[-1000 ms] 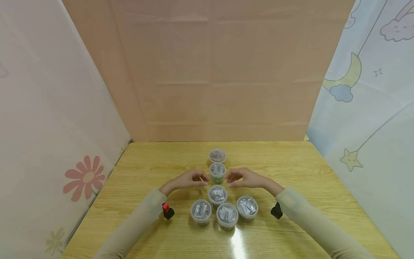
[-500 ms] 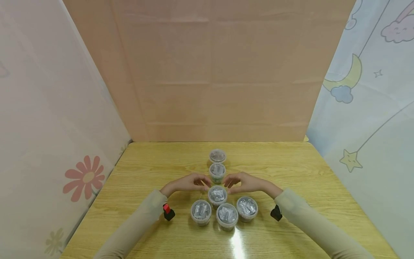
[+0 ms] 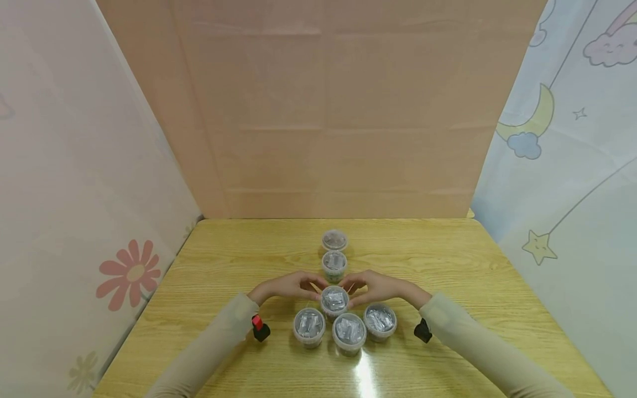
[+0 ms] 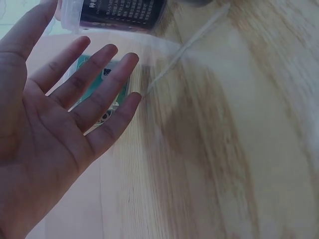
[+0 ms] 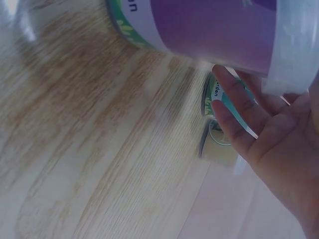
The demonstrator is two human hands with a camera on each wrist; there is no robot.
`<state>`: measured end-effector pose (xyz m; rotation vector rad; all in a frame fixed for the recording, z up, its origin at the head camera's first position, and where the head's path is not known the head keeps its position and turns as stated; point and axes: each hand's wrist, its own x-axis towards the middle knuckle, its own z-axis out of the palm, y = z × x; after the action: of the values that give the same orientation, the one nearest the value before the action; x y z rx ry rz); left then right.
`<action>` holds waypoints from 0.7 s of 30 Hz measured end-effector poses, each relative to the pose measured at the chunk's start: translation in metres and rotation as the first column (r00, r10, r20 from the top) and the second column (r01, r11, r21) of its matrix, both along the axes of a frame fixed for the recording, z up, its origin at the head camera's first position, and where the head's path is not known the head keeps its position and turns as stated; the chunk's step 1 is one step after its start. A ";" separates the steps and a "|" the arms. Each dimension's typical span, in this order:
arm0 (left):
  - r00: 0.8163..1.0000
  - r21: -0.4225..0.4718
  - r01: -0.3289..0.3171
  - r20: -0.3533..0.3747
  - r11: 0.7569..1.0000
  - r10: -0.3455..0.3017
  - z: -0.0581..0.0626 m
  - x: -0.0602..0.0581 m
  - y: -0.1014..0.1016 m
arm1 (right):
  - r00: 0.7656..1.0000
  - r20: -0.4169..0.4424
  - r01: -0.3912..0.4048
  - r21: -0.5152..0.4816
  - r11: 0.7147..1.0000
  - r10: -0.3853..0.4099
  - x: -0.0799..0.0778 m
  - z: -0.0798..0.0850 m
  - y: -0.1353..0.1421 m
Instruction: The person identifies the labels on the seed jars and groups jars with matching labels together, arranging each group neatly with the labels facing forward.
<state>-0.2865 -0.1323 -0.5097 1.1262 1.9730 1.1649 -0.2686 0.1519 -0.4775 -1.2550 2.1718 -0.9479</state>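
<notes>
A round lidded tub (image 3: 335, 299) stands mid-table, with silvery packets visible through its lid. My left hand (image 3: 297, 285) is at its left side, the thumb and fingertips right at the rim. From the right my right hand (image 3: 379, 288) comes up to the same rim. In the left wrist view the fingers (image 4: 94, 107) are spread and nearly straight, and the thumb tip meets the lid edge of a dark-labelled tub (image 4: 122, 12). In the right wrist view a purple-labelled tub (image 5: 214, 32) partly covers the loosely extended fingers (image 5: 239, 107).
Three more tubs sit nearer me: left (image 3: 309, 327), middle (image 3: 350, 333) and right (image 3: 380, 321). Behind my hands stand a green-labelled tub (image 3: 334, 265) and a farther tub (image 3: 335, 240). A thin pale strip (image 4: 187, 46) lies on the wooden table (image 3: 239, 243).
Both hands have moved toward me, from beside the green-labelled tub to either side of the middle tub, closing in on its rim. The tubs have stayed in place.
</notes>
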 end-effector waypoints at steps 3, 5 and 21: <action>1.000 0.010 0.015 0.003 1.000 -0.015 -0.001 0.000 0.002 | 1.000 0.002 0.007 0.012 1.000 -0.007 0.000 -0.001 0.000; 1.000 0.009 0.020 0.004 1.000 -0.020 -0.001 0.001 0.002 | 1.000 0.002 0.003 0.015 1.000 -0.003 0.000 -0.002 0.000; 0.999 -0.004 0.034 0.008 0.999 -0.034 0.001 0.002 0.006 | 0.999 0.052 0.006 0.019 1.000 -0.007 0.003 -0.004 -0.003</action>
<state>-0.2843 -0.1260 -0.5088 1.1470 1.9414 1.1459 -0.2658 0.1492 -0.4817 -1.2017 2.1418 -0.9495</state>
